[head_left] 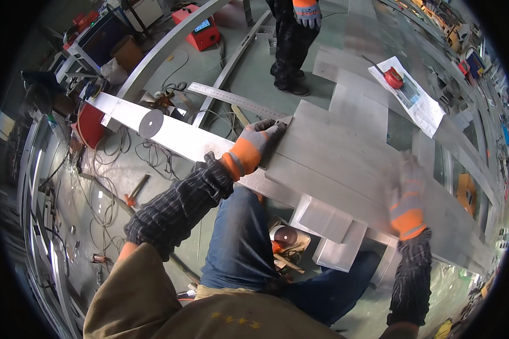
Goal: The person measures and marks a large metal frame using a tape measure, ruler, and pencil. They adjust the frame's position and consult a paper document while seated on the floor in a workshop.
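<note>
A large grey sheet metal plate (328, 147) lies in front of me across a metal frame, with a long seam or edge running along it. My left hand (253, 146), in a grey and orange glove, is closed at the plate's left end on a dark narrow strip (275, 142). A long steel ruler (237, 100) reaches from near those fingertips toward the far left. Over the plate's right part is my gloved right hand (407, 195), smeared by motion; its fingers cannot be made out. Smaller metal pieces (325, 217) stick out under the plate's near edge.
A white beam (175, 135) bearing a dark abrasive disc (151, 123) runs left. A red tape measure (393, 78) sits on a paper sheet (424, 110). Another person (291, 45) stands beyond the plate. Cables, a hammer (134, 192) and a red machine (201, 31) are on the floor.
</note>
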`<state>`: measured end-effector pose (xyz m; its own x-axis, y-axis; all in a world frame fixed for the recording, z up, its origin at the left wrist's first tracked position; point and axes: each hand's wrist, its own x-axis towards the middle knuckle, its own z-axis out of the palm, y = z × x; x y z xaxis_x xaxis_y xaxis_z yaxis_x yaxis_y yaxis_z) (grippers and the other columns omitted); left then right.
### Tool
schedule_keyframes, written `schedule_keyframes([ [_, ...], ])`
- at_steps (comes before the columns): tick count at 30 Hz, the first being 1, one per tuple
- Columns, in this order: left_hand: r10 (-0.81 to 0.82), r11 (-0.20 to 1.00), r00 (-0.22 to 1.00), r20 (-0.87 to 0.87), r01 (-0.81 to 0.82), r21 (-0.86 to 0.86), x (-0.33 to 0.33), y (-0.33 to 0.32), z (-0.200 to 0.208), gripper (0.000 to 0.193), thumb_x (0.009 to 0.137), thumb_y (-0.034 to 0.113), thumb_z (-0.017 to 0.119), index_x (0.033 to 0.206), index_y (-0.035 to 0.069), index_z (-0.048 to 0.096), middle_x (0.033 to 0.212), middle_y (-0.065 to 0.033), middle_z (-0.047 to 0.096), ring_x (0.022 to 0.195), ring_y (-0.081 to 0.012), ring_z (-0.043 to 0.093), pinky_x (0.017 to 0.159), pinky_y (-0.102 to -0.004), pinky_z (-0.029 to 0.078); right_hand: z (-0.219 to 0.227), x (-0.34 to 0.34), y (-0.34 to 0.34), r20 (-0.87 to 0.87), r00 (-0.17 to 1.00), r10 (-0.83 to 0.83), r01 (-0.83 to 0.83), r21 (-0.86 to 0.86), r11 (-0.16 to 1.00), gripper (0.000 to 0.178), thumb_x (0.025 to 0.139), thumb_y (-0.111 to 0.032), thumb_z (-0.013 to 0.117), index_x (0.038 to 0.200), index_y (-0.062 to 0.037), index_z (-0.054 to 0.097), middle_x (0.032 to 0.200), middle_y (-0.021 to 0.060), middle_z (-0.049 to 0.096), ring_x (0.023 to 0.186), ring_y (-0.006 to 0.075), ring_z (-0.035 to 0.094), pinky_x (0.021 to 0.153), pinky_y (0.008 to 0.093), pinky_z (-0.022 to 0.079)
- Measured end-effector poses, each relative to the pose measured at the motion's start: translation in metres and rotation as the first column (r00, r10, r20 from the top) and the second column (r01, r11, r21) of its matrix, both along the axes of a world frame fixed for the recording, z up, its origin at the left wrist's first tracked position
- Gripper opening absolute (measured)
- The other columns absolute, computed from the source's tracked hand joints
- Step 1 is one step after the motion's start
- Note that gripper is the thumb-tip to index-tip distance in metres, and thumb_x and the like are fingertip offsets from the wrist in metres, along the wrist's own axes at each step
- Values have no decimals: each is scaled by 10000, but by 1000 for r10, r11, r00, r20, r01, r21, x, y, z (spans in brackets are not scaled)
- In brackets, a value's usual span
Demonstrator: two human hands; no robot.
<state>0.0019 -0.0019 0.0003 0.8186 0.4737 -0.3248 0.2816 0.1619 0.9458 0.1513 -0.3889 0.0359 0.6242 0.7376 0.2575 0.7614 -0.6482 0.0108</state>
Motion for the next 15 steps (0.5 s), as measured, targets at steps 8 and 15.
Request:
schedule_keyframes([
  [8, -44, 998, 999, -27, 45, 47, 1, -2, -3, 488, 1031, 411, 664, 1298, 3, 684, 968, -66, 742, 788, -103, 667, 710, -276, 570, -72, 109, -77, 68, 949, -309, 314, -74, 946, 487, 1048, -369, 521, 1385, -24, 591, 1418, 232, 593, 1339, 446, 503, 1198, 516, 327],
  [15, -2, 998, 995, 102, -5, 68, -4, 3, -16, 501, 1024, 422, 669, 1303, 7, 684, 956, -71, 747, 752, -114, 686, 661, -287, 582, -39, 87, -29, -92, 976, -199, 198, -17, 980, 470, 1028, -353, 545, 1314, 16, 593, 1331, 256, 606, 1254, 455, 534, 1131, 532, 379],
])
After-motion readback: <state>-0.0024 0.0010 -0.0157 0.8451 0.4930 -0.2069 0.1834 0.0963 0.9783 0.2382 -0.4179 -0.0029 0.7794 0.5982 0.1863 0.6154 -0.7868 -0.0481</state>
